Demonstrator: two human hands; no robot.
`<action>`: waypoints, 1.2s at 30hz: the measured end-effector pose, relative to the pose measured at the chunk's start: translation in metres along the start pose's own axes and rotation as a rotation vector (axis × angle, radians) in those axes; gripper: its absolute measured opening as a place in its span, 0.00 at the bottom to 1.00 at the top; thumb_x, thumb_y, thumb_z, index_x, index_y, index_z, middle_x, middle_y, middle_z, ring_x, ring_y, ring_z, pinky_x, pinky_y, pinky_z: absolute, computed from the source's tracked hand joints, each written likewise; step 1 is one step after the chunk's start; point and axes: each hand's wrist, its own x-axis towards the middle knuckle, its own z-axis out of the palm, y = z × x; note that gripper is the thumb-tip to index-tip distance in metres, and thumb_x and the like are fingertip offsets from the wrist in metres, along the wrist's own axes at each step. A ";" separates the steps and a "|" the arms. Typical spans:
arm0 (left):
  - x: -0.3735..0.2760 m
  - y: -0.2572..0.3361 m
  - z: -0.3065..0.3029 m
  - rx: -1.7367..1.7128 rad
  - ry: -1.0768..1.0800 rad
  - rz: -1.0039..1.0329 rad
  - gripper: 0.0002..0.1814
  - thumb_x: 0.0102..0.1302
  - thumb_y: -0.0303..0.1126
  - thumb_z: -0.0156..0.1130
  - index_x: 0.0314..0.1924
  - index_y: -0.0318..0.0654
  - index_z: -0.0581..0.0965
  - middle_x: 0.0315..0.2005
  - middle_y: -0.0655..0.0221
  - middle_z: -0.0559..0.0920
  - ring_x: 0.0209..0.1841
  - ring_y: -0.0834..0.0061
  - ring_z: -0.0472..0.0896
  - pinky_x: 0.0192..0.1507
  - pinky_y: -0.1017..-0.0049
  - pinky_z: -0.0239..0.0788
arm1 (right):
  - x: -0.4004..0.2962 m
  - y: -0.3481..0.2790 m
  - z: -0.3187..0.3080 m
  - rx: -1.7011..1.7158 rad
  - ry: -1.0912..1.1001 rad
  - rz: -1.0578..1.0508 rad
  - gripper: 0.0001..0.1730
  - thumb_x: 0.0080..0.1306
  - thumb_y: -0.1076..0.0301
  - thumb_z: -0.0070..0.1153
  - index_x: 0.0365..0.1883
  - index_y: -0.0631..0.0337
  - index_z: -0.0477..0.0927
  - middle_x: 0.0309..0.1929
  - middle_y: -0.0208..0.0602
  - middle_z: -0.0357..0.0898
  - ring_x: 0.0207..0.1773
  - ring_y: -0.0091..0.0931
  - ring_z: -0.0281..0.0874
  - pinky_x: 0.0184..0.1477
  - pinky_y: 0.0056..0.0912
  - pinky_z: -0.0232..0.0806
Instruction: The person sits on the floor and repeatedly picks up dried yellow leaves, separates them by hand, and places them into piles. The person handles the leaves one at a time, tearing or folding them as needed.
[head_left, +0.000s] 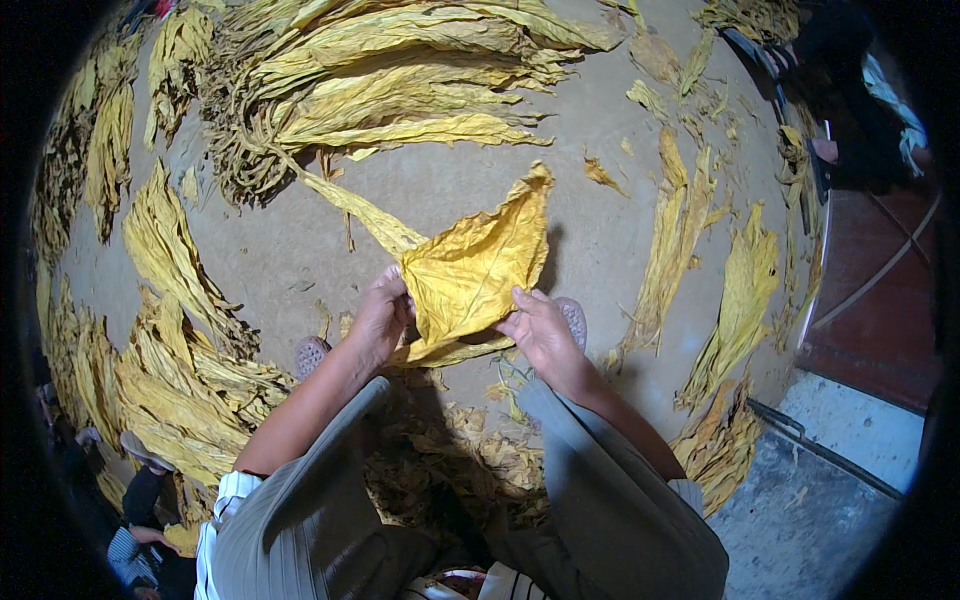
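A wide yellow dried leaf, apparently tobacco (480, 262), is spread between my two hands above the floor. My left hand (386, 311) pinches its left edge. At the right lower edge, the thumb and fingers of my right hand (538, 324) grip it. Behind the leaf, a long narrow yellow leaf (360, 210) runs up to the stem ends of a large leaf pile (420, 75). Part of another yellow leaf (457, 351) shows below the spread one. The fingertips behind the leaf are partly hidden.
Leaf bundles (176, 255) and heaps (172, 390) lie at left, with long leaves (731, 307) at right. Broken leaves (450, 450) lie between my legs. Other people sit at lower left (146, 487) and upper right (847, 90). A dark metal bar (825, 450) is at lower right.
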 end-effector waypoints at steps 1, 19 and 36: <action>0.001 -0.006 -0.003 -0.013 0.027 -0.034 0.14 0.76 0.31 0.44 0.54 0.37 0.75 0.46 0.65 0.82 0.44 0.77 0.82 0.46 0.74 0.75 | 0.001 0.003 -0.003 0.046 -0.051 -0.016 0.24 0.77 0.61 0.46 0.65 0.65 0.66 0.62 0.40 0.75 0.62 0.32 0.76 0.62 0.44 0.69; -0.024 -0.015 0.014 0.307 -0.062 -0.191 0.16 0.71 0.38 0.63 0.46 0.31 0.82 0.37 0.68 0.86 0.32 0.81 0.81 0.38 0.79 0.74 | -0.004 -0.019 0.038 -0.064 0.270 -0.245 0.20 0.72 0.66 0.56 0.58 0.68 0.72 0.53 0.40 0.80 0.54 0.29 0.79 0.60 0.34 0.70; -0.039 -0.014 0.005 0.437 -0.072 0.089 0.16 0.75 0.34 0.55 0.52 0.28 0.79 0.42 0.72 0.83 0.42 0.84 0.78 0.46 0.79 0.70 | 0.060 -0.016 -0.067 0.035 0.410 -0.204 0.17 0.72 0.67 0.52 0.55 0.67 0.74 0.51 0.42 0.79 0.53 0.33 0.79 0.56 0.38 0.72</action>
